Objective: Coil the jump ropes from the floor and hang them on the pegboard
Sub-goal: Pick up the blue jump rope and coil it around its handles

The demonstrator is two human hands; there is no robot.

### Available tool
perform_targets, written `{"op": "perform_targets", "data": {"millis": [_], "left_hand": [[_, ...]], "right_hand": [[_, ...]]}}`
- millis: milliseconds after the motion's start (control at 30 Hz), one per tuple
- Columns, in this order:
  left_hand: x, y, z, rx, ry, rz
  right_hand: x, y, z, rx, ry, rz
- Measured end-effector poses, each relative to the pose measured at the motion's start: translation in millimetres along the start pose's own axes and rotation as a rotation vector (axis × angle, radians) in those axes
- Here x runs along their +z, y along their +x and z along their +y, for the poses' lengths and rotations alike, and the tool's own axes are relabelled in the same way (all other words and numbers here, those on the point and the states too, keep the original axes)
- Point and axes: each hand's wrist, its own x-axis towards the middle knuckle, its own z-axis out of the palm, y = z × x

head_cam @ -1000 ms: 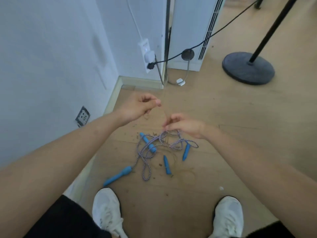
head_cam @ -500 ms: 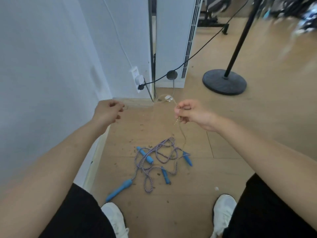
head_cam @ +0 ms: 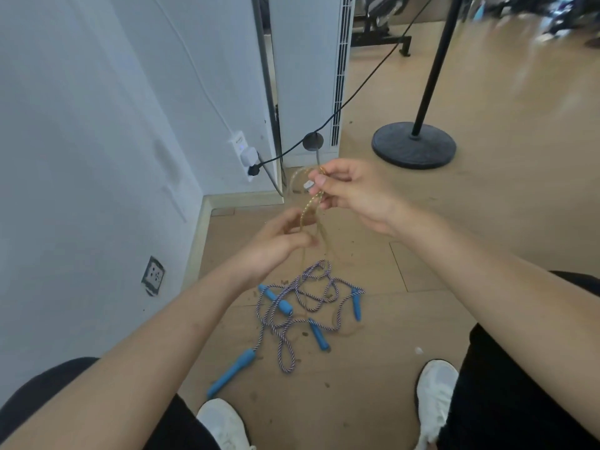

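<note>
One thin golden rope (head_cam: 310, 203) is up in the air, held by both hands. The right hand (head_cam: 357, 196) pinches a small loop of it between thumb and curled fingers (head_cam: 337, 172), above the floor's (head_cam: 487, 228) far edge by the wall. The left hand (head_cam: 276, 248), lower and just beside it, has its fingers curled in around the same rope; the grip itself is hidden behind the knuckles. Below the left hand the rope hangs toward the floor and turns faint against the wood, so its lower end is hard to make out.

On the floor below the hands, near the left wall edge, lies a tangle of purple-and-white braided rope (head_cam: 311, 289) with four blue handles (head_cam: 276, 303) lying in and around it. Four handles suggest two ropes, but the strands cross too much to count them.

Two white shoes (head_cam: 436, 384) are cut off at the bottom edge. One black round stand base (head_cam: 414, 149) sits on the floor's far right part, well apart from the ropes.
</note>
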Motion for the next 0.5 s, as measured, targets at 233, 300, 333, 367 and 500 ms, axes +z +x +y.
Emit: {"op": "perform_targets", "data": {"millis": [233, 300, 333, 367, 500], "left_hand": [[6, 11, -9, -0.078, 0.057, -0.101], [-1, 11, -11, -0.115, 0.094, -0.102], [-5, 11, -12, -0.128, 0.146, -0.114], [-10, 12, -14, -0.149, 0.203, -0.127], [-31, 12, -24, -0.244, 0.428, -0.12]], "right_hand": [[-16, 13, -4, 0.135, 0.282, 0.211], [-26, 18, -5, 0.171, 0.379, 0.315], [-32, 21, -6, 0.184, 0.422, 0.377], [-39, 25, -7, 0.195, 0.464, 0.442], [-65, 38, 1, 0.247, 0.585, 0.638]]}}
